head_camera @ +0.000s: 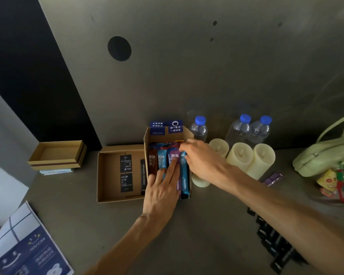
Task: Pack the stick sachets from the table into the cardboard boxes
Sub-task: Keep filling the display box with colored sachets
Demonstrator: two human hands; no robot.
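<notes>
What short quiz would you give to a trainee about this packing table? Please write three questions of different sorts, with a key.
1. True or false: the left hand rests on the stick sachets in the open cardboard box.
2. How many blue-capped water bottles stand behind the candles? A two, B three, C five.
3. What colour is the loose sachet lying between the candles and the green bag?
Key: 1 true; 2 B; 3 purple.
</notes>
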